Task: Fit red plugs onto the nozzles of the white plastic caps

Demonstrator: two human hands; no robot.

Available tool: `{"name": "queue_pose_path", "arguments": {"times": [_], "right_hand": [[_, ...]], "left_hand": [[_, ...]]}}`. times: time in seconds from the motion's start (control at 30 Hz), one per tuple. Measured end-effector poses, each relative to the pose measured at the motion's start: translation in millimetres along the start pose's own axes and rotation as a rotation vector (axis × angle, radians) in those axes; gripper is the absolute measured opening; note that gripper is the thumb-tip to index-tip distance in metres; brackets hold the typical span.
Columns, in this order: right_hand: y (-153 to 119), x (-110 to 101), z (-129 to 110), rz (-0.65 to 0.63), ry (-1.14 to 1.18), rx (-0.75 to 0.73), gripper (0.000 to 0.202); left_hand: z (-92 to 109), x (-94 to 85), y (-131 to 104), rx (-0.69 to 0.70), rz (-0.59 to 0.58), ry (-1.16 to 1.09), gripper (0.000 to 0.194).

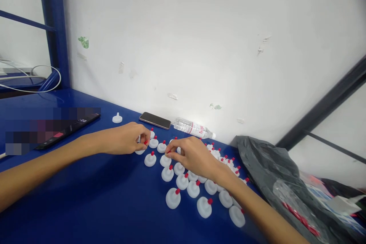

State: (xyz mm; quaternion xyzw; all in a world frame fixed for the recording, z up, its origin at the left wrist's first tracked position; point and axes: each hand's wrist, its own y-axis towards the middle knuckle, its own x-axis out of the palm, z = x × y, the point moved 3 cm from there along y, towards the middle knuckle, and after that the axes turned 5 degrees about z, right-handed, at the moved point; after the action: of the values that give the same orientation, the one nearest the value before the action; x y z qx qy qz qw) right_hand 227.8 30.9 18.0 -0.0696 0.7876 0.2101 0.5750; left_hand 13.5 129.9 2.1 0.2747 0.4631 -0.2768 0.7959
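Many white round nozzle caps with red tips, such as this nozzle cap (173, 198), stand on the blue tabletop (108, 206). My left hand (128, 138) is closed in a pinch on the red tip (145, 142) of a cap at the group's left end. The thumb and forefinger of my right hand (194, 154) pinch the red tip of another nozzle cap (165, 161), partly hidden by the fingers. Behind my left wrist, a white nozzle cap (117, 118) without a red tip stands apart. My right forearm covers some of the caps.
A phone (155, 120) and a clear plastic bottle (191, 126) lie along the white wall. At left is a lit phone (71, 129), partly blurred out. A grey plastic bag (263, 164) and a clear bag of red tips (300, 217) lie at right.
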Motion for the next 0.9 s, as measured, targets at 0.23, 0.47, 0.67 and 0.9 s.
{"name": "queue_pose_path", "arguments": {"times": [0.23, 0.47, 0.67, 0.9], "right_hand": [[0, -3, 0, 0.033, -0.049, 0.004, 0.02], [2, -4, 17, 0.069, -0.171, 0.104, 0.021], [4, 8, 25, 0.0, -0.2, 0.097, 0.013], [5, 15, 27, -0.044, -0.234, 0.087, 0.016]], "left_hand": [[-14, -25.8, 12, -0.1, 0.191, 0.135, 0.039], [-76, -42.7, 19, -0.385, 0.403, 0.474, 0.034], [-99, -26.8, 22, -0.452, 0.223, 0.539, 0.035], [-92, -18.0, 24, -0.424, 0.106, 0.482, 0.032]]}}
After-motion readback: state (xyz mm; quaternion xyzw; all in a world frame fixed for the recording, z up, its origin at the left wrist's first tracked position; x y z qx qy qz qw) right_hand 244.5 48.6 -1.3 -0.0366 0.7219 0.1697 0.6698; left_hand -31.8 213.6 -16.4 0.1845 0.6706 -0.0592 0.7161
